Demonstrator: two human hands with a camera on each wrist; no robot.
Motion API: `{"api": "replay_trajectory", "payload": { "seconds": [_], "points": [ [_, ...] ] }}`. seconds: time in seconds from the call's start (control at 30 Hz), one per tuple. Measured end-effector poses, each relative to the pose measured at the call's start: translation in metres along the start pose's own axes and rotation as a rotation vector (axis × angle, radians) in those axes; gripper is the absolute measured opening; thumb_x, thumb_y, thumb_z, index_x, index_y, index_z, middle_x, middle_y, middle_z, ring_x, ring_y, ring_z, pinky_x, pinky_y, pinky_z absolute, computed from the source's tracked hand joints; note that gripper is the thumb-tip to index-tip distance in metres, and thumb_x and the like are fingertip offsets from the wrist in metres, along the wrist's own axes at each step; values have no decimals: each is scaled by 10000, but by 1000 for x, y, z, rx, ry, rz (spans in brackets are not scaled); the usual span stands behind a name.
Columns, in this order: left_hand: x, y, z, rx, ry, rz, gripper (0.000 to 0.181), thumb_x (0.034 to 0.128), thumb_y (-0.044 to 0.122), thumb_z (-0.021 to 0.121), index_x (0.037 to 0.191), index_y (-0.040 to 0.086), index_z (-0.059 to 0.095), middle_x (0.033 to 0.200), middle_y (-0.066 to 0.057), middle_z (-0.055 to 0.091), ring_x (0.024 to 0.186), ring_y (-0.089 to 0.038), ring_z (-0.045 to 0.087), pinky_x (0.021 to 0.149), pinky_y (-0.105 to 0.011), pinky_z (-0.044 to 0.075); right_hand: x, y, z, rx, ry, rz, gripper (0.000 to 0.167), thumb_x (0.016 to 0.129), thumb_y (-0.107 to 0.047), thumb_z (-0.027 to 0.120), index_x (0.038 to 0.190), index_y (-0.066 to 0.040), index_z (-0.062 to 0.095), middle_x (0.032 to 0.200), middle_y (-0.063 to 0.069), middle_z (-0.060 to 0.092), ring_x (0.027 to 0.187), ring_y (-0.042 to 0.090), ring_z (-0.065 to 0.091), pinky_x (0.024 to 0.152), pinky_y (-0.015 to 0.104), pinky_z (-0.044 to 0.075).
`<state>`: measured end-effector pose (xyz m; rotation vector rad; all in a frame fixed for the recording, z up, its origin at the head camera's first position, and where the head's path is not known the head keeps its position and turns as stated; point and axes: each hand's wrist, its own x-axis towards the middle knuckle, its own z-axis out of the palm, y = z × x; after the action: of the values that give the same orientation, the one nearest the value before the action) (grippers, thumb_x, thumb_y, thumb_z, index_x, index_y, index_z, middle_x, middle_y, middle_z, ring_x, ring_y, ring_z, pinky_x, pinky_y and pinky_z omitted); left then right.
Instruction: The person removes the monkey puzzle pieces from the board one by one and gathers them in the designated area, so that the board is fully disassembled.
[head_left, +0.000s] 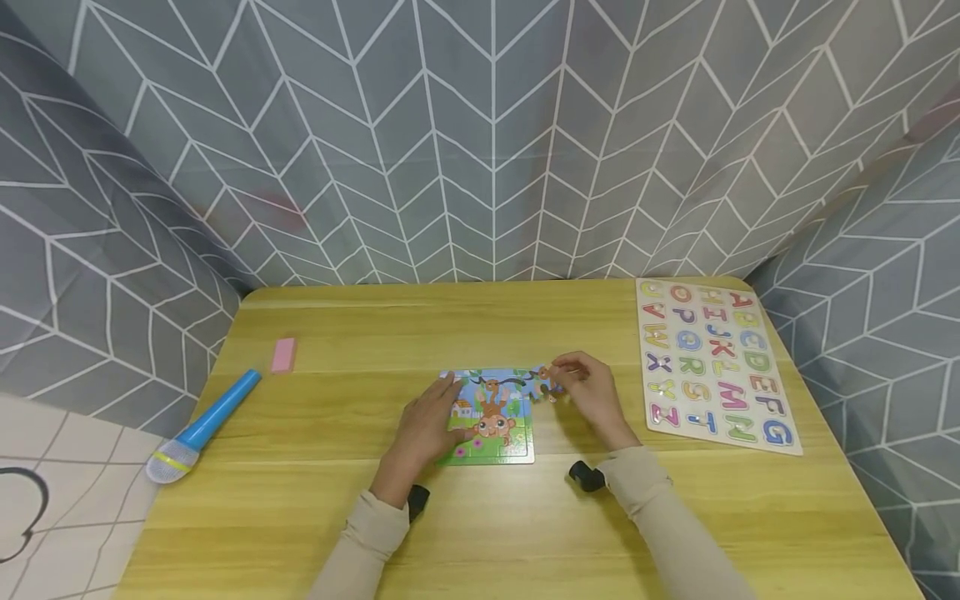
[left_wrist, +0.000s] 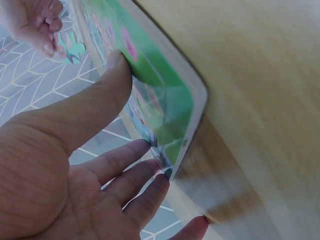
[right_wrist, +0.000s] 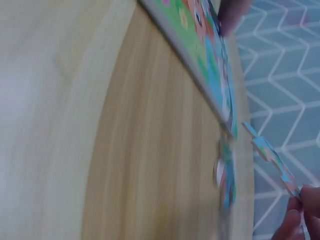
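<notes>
A monkey jigsaw puzzle (head_left: 487, 454) lies flat on the table. The left hand (head_left: 429, 425) rests at its left side; in the left wrist view the thumb lies on the green face and the other fingertips touch near the board's edge (left_wrist: 186, 135). Near the top right corner, the right hand (head_left: 592, 396) pinches a small joined puzzle section (right_wrist: 272, 159) between thumb and fingers, raised above the table. Beside the board, under that hand, a loose puzzle piece (right_wrist: 227, 175) appears blurred.
An alphabet board (head_left: 712, 367) lies to the right. At the left are a blue toy microphone (head_left: 217, 412) and a pink block (head_left: 283, 355). Two black objects, one of them (head_left: 585, 476) by the right wrist, sit near the wrists. A patterned grey curtain (head_left: 465, 142) hangs behind the table.
</notes>
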<state>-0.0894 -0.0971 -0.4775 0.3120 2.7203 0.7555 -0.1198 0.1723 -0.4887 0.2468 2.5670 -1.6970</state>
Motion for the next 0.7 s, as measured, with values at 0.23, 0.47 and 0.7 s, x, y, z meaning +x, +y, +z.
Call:
{"api": "replay_trajectory", "payload": {
  "seconds": [0.23, 0.47, 0.7],
  "points": [
    [-1, 1, -1, -1, -4, -8, 809, 841, 292, 804, 1512, 40, 429, 1646, -157, 303, 1532, -371, 281, 1183, -661, 287, 6, 15, -28, 19, 144, 111, 251, 945, -206, 699, 1151, -64, 702, 1103, 72, 682, 900, 96, 575, 696, 200, 496],
    [-1, 1, -2, 2, -4, -4, 810, 842, 296, 804, 1513, 39, 429, 1645, -158, 308, 1531, -371, 283, 1177, -668, 290, 6, 27, -33, 46, 225, 168, 243, 957, -184, 681, 1156, -44, 692, 976, -35, 669, 839, 35, 588, 688, 144, 501],
    [-2, 0, -1, -13, -6, -6, 796, 850, 253, 802, 1520, 55, 422, 1648, -155, 301, 1533, -371, 277, 1187, -666, 273, 3, 33, -34, 32, 257, 170, 223, 957, -176, 677, 1121, -27, 698, 924, -1, 653, 780, 53, 600, 660, 134, 500]
  ]
}}
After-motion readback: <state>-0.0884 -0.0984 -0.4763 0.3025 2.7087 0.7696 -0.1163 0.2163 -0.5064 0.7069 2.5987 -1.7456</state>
